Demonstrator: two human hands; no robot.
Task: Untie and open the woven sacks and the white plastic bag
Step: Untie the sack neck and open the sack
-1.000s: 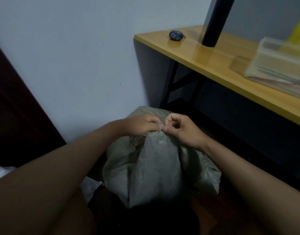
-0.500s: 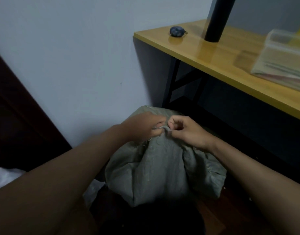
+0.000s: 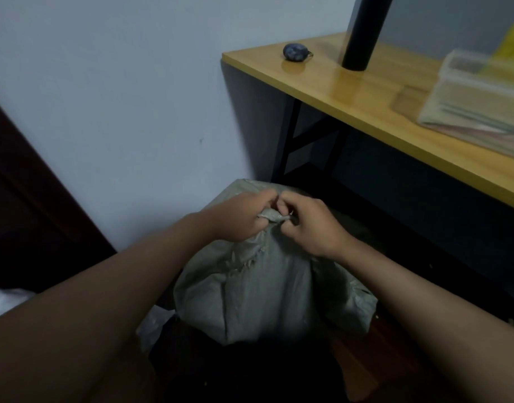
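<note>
Bunching at the sack's top, a twisted grey knot point(image 3: 274, 215) now stands out between the two hands, where half a second ago the fingers were closed flat over the cloth — a sign, I judge, that the tie is loosening but not yet undone. The left hand point(image 3: 244, 218) curls round the gathered neck from 9 o'clock; the right hand point(image 3: 311, 225) pinches the knot's end from 3 o'clock, fingers clenched on it. The woven sack point(image 3: 258, 289) sits low in the middle of the view, on the floor at about 7 o'clock from the wooden table point(image 3: 366, 91) — standing upright, long axis vertical, tied mouth pointing up toward the camera. Mouth still closed.
</note>
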